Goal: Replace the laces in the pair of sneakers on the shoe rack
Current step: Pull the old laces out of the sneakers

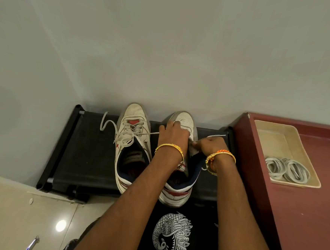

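Two white sneakers stand side by side on the black shoe rack (pixel 84 154), toes toward the wall. All positions below are given relative to this rack.

The left sneaker (pixel 132 142) sits near the rack's centre. Its old lace (pixel 124 134) is still threaded through the eyelets, with loose ends trailing over the rack surface on both sides.

The right sneaker (pixel 179 192) sits toward the rack's right end, just beside the first. The left hand (pixel 172 134) rests on its forefoot, fingers curled over the toe area and bracing the shoe; this grip is closed around the upper. The right hand (pixel 209 145) is at the shoe's outer side, its grip pinched tight on a white lace (pixel 216 136), whose free end extends toward the rack's right rail. Whether any lace remains in this shoe's eyelets cannot be determined, as the hands cover them.

Beyond the rack's right end stands a dark red table (pixel 310 213). On it lies a beige tray (pixel 276 136) holding two coiled white laces (pixel 287 169).
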Demonstrator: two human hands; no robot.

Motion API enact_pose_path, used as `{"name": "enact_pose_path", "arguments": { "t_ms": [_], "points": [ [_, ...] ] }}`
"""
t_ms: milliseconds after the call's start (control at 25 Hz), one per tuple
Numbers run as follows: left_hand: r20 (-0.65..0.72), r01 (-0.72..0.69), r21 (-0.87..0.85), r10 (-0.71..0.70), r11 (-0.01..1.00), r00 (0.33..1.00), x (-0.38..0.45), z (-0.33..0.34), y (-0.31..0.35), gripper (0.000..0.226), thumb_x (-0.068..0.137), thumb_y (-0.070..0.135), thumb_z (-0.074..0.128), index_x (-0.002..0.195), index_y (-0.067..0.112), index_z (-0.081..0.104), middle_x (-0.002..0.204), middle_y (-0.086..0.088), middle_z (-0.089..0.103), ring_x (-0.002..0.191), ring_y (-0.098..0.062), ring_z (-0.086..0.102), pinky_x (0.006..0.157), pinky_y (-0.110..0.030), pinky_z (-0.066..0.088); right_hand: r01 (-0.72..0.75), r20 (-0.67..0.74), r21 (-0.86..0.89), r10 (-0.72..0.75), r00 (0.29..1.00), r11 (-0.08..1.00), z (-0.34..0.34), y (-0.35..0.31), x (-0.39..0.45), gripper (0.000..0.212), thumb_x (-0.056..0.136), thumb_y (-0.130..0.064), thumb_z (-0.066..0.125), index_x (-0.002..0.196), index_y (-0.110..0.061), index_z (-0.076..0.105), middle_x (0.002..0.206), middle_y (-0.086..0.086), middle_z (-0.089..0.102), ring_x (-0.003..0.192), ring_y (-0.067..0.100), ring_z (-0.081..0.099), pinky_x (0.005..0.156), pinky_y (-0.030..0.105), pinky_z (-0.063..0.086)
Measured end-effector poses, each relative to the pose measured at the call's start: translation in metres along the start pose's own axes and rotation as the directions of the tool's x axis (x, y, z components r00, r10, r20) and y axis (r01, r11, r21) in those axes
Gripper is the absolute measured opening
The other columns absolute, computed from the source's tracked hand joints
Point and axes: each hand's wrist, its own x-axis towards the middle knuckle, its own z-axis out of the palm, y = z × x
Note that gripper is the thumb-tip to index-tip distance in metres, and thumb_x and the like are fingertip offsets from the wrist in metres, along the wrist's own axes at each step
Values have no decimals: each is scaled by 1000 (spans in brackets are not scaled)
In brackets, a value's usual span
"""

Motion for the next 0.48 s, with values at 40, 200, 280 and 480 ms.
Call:
{"name": "enact_pose_path", "arguments": {
  "t_ms": [40, 200, 280, 480],
  "points": [
    [3, -13, 6, 13, 1000, 1000, 1, 0, 1, 38, 92, 13, 49, 130, 18, 53, 139, -14, 39, 131, -32, 29, 104, -47, 30, -17, 23, -3, 18, 1000, 1000, -2, 0, 2, 16, 81, -25, 70, 81, -10, 72, 94, 9, 71, 79, 21, 61, 64, 27, 43],
    [-12, -5, -56, 5, 998, 1000, 2, 7, -1, 40, 91, 21, 55, 131, 23, 52, 144, -13, 30, 133, -32, 26, 106, -49, 28, -44, 96, 66, 38, 995, 997, -9, -5, -4, 23, 83, -18, 70, 98, 1, 70, 95, 12, 66, 74, 20, 59, 55, 26, 43],
    [28, 9, -87, -7, 996, 1000, 0, 10, -4, 47, 87, 26, 61, 133, 26, 49, 147, -13, 23, 135, -33, 22, 108, -51, 26, -63, 112, 125, 49, 992, 990, -10, -6, -7, 22, 84, -14, 69, 99, 2, 68, 92, 12, 65, 71, 20, 56, 50, 26, 42],
    [102, -6, -177, 25, 984, 995, -1, 13, -13, 50, 84, 30, 63, 130, 24, 47, 143, -13, 20, 131, -34, 25, 106, -49, 32, -79, 91, 129, 68, 994, 988, -8, -6, -3, 22, 82, -13, 71, 98, 2, 68, 92, 12, 66, 71, 19, 56, 51, 25, 41]
  ]
}}
